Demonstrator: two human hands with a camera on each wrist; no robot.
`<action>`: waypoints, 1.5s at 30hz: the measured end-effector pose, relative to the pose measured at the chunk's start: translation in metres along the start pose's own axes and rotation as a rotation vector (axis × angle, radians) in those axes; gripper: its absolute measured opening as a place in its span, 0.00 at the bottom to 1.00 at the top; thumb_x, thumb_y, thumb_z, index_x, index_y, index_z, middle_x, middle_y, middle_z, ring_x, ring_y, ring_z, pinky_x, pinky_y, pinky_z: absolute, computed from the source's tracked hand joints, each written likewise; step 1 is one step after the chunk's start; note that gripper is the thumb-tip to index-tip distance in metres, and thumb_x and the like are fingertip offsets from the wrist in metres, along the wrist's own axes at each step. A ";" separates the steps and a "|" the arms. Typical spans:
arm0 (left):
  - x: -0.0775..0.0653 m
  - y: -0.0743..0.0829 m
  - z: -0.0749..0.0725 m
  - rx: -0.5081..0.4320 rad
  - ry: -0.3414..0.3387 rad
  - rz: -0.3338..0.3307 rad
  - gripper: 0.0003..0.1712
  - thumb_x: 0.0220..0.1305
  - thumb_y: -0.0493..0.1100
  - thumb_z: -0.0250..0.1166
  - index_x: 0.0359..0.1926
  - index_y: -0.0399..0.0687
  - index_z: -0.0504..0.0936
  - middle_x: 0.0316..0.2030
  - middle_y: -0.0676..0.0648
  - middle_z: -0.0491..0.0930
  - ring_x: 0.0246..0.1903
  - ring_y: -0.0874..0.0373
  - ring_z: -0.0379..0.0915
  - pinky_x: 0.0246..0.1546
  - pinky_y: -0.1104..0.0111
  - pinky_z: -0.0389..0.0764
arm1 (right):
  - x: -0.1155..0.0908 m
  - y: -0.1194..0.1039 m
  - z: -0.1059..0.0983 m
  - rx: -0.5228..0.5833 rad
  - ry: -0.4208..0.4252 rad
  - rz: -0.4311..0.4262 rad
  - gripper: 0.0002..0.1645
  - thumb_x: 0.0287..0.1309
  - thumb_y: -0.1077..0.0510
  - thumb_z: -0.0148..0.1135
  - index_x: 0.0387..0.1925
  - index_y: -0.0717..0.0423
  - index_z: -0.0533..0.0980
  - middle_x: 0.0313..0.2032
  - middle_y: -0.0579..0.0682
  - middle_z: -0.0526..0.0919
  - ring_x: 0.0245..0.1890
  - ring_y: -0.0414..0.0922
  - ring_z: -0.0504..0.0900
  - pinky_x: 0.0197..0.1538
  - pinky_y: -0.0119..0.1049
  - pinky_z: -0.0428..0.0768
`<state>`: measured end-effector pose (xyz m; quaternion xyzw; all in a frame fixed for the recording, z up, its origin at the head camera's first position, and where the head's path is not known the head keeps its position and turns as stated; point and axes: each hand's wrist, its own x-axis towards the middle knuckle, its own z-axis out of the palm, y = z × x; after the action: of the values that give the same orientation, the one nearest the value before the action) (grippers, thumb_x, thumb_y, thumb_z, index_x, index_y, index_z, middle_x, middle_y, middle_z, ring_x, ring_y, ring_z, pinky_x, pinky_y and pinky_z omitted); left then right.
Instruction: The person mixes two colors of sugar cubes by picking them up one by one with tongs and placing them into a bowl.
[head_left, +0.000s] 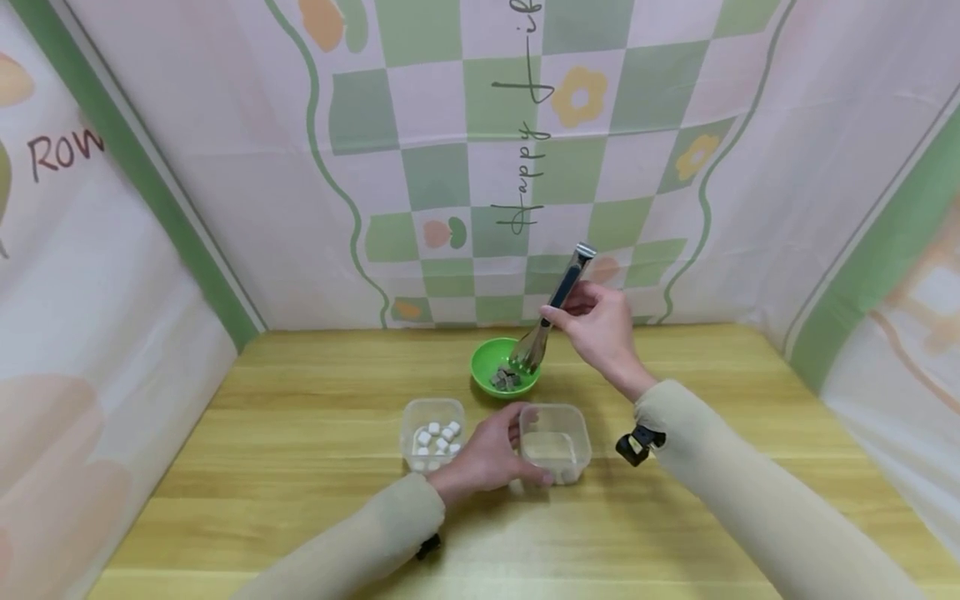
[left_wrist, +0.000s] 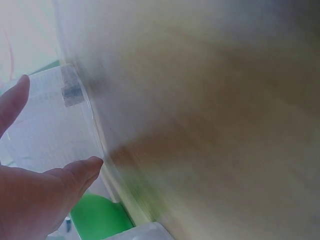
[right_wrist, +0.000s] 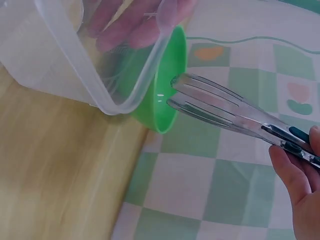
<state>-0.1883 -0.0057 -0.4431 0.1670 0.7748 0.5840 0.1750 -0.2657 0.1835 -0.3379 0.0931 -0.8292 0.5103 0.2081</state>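
Note:
My right hand (head_left: 600, 329) pinches metal tongs (head_left: 561, 292) with dark grips, held slanted with the tips down at a green bowl (head_left: 483, 354). Small grey-brown cubes (head_left: 506, 381) lie inside that bowl. In the right wrist view the tongs (right_wrist: 225, 107) have slotted ends, slightly apart, and I see nothing between them. My left hand (head_left: 491, 454) holds a clear plastic container (head_left: 585, 437) from its left side, thumb in front and fingers behind. A dark square patch shows at that container's wall (left_wrist: 40, 130) in the left wrist view; I cannot tell what it is.
Left of my left hand stands a second clear container (head_left: 408, 425) with several white cubes (head_left: 435, 433). All of it rests on a wood-grain table (head_left: 300, 467). A patterned cloth (head_left: 502, 167) rises behind the table's far edge.

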 end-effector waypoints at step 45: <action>-0.003 0.002 0.001 0.013 -0.002 -0.024 0.57 0.44 0.34 0.87 0.75 0.45 0.68 0.71 0.43 0.73 0.70 0.43 0.69 0.73 0.53 0.70 | -0.080 -0.004 -0.034 -0.105 -0.371 -0.060 0.09 0.55 0.64 0.80 0.37 0.56 0.86 0.30 0.43 0.88 0.31 0.43 0.86 0.36 0.36 0.85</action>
<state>-0.1857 -0.0061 -0.4414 0.1596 0.7804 0.5767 0.1816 -0.1844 0.2067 -0.3564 0.1992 -0.8757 0.4340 0.0714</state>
